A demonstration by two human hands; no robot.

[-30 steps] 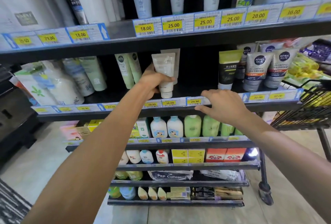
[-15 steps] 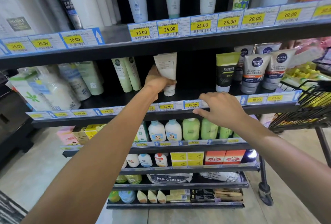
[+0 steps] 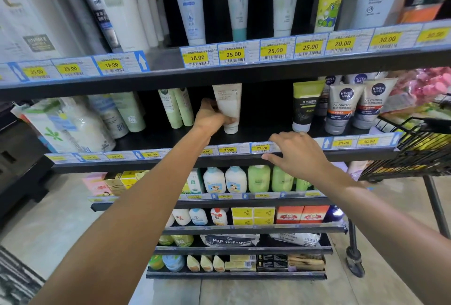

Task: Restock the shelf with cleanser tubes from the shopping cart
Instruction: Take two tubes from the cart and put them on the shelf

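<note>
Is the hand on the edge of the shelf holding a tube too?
No, the right hand just rests its fingers on the shelf edge by the price tags; only the left hand grips the white tube.

Cleanser tube (image 3: 229,107) smooth matt plastic; shelf (image 3: 256,134) matt black metal; shopping cart (image 3: 419,148) black wire.

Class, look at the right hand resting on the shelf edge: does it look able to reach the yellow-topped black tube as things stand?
Probably yes. The right hand rests on the shelf edge just below the black tube, holding nothing, and no product stands between them.
</note>
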